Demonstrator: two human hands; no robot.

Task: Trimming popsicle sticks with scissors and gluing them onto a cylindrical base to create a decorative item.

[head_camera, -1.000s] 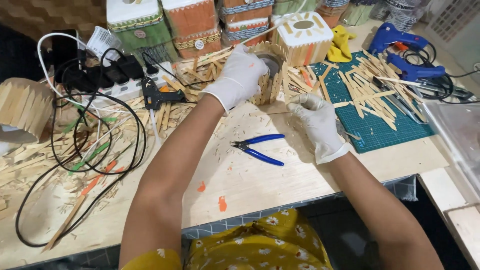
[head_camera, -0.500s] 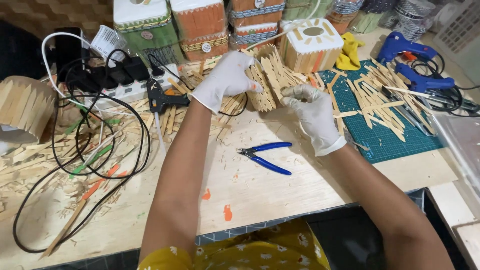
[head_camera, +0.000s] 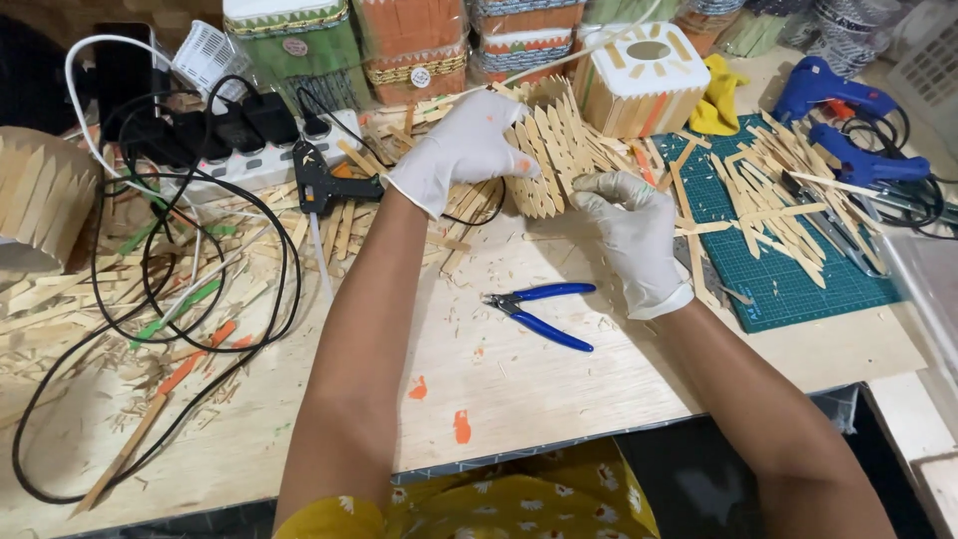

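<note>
Head view: wooden surface (head_camera: 559,389) littered with stick offcuts and shavings, green cutting mat (head_camera: 798,289) at its right end under a pile of loose sticks (head_camera: 788,190). Black cables (head_camera: 180,299) loop across the left side, running off a power strip (head_camera: 230,150). Black glue gun (head_camera: 319,185) lies just left of my left forearm.

My left hand (head_camera: 464,150), gloved, has its grip wrapped around the back of the stick panel (head_camera: 549,150), a curved fence of pointed sticks held up off the surface near the back. My right hand (head_camera: 634,235), gloved, pinches the panel's lower right edge, fingers together on it.

Blue-handled cutters (head_camera: 539,311) lie on the surface just below both hands, jaws pointing left.

Risks as I judge them: the panel looks thin, so squeezing or twisting between the two grips could pop a joint or snap a stick. The glue gun tip sits near my left arm; a careless elbow could catch it or snag the cables and drag things across.
</note>
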